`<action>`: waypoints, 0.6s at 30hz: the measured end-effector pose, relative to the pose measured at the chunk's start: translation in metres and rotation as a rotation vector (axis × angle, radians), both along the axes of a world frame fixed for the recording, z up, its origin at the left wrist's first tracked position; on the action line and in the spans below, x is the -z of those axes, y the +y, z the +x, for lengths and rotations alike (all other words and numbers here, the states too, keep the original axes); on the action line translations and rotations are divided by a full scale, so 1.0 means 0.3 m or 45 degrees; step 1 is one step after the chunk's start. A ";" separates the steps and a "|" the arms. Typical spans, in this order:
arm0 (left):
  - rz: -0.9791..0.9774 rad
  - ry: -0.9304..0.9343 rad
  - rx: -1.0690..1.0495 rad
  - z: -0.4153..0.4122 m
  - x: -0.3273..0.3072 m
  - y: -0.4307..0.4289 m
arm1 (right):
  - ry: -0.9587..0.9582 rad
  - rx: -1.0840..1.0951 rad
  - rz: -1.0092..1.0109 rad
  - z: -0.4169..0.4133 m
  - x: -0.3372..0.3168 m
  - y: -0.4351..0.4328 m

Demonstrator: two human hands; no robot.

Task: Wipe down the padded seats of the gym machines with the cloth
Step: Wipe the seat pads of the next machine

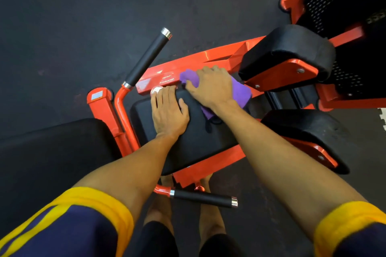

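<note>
The floor (83, 16) is a dark charcoal, matte, rubbery-looking surface that fills the whole upper left and shows again lower down, mottled with faint scuffs and a dull reddish smudge (40, 72) towards the left. Soft light lays a paler, bluish-grey bloom across its upper middle stretch, while the top corner falls away to near black. At the far right edge a small piece of white matting (382, 118) with a toothed, interlocking border lies flat against the dark flooring
</note>
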State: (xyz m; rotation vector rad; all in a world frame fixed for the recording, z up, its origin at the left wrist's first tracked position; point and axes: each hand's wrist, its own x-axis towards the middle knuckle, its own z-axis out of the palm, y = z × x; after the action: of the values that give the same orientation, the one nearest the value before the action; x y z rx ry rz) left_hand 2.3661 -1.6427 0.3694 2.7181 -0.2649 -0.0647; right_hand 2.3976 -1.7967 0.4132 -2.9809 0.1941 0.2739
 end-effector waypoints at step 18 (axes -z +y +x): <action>0.040 0.059 0.020 0.003 -0.001 0.002 | 0.112 0.292 -0.164 0.035 -0.004 0.002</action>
State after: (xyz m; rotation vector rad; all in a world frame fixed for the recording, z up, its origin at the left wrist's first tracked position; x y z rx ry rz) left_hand 2.3670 -1.6420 0.3697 2.7419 -0.2744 -0.1377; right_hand 2.4082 -1.7962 0.4143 -3.0358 0.5794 0.3784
